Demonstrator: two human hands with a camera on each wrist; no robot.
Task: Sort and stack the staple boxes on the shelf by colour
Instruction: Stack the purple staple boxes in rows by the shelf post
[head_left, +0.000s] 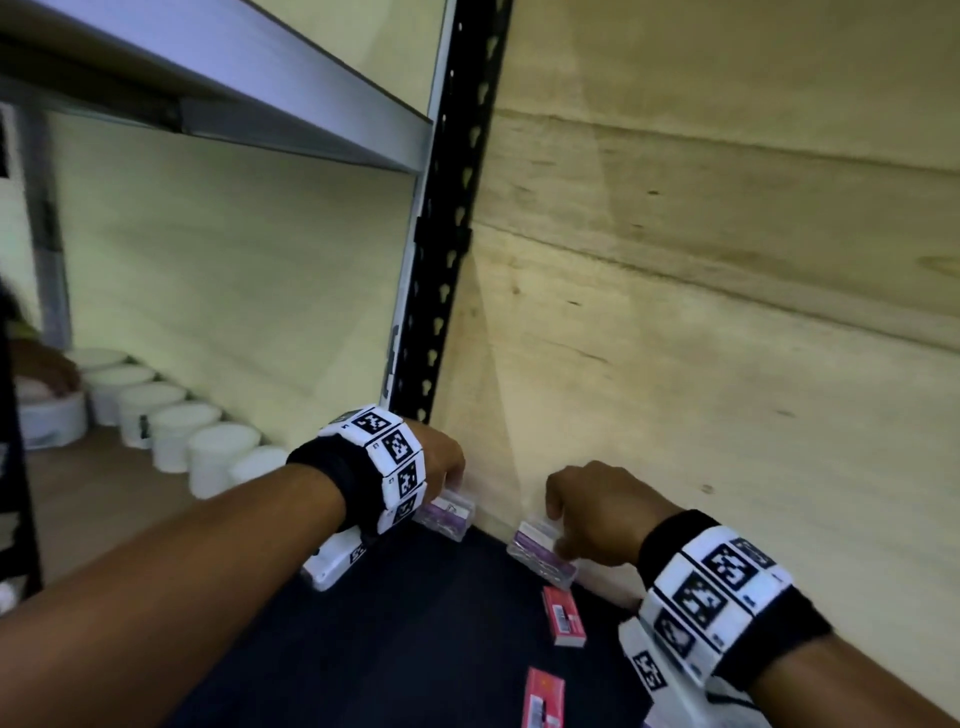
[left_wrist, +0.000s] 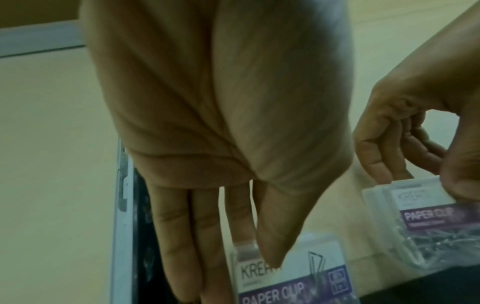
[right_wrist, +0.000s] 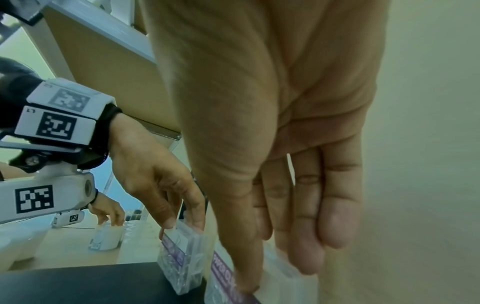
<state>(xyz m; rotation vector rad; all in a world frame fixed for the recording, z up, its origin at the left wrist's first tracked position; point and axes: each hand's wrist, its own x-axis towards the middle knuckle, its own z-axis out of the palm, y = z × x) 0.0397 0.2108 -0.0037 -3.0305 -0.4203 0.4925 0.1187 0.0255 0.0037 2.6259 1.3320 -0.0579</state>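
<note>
Two clear boxes with purple paper-clip labels stand on edge at the back of the black shelf (head_left: 415, 639), against the wooden wall. My left hand (head_left: 456, 484) pinches the top of the left purple box (head_left: 451, 512), thumb on its label side in the left wrist view. My right hand (head_left: 558, 525) grips the right purple box (head_left: 537, 552) between thumb and fingers; this box (right_wrist: 221, 271) is a short gap from the left one (right_wrist: 182, 257). Two red boxes (head_left: 564, 616) (head_left: 543, 696) lie flat on the shelf nearer me, partly under my right wrist.
A black perforated upright (head_left: 441, 260) rises just behind my left hand. A grey shelf board (head_left: 260, 88) hangs overhead. On the neighbouring shelf to the left sits a row of white tubs (head_left: 176, 441), with another person's hand (head_left: 47, 369) over them.
</note>
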